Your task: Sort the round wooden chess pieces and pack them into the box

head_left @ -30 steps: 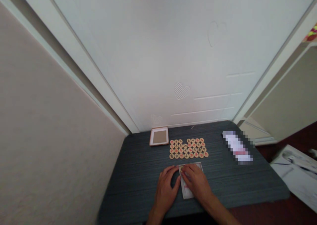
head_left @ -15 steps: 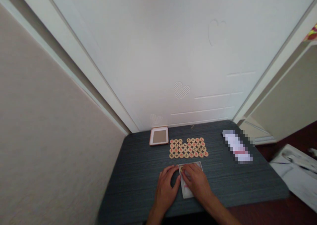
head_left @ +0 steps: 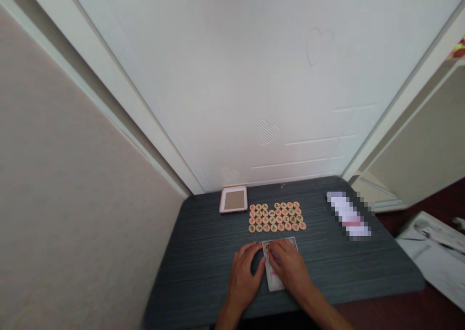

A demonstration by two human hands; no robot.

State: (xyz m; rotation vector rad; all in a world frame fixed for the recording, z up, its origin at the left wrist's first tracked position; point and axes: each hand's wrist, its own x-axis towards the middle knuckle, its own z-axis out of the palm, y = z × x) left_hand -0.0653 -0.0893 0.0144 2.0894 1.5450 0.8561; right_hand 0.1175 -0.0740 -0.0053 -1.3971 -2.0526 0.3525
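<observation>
Near the front of the table lies a shallow white box (head_left: 269, 275) with a pinkish print inside. My left hand (head_left: 244, 268) rests beside its left wall, thumb and fingers apart, the tips touching the rim. Over the box is my right hand (head_left: 288, 264), its fingers pinched at a round wooden Chinese chess piece (head_left: 267, 247) in the far left corner. That hand covers much of the box's right side. Beyond the box, several Chinese chess pieces (head_left: 273, 228) with red and black characters lie in four rows, with a gap in the farthest row.
A shallow lid or tray (head_left: 223, 204) with a brown panel lies at the back left of the dark table (head_left: 203, 252). At the right lies a blurred-out whitish object (head_left: 348, 216). A white door panel (head_left: 218, 102) stands behind the table's back edge.
Hardly anything differs. Both hands keep their places at the box, and the view has shifted very slightly.
</observation>
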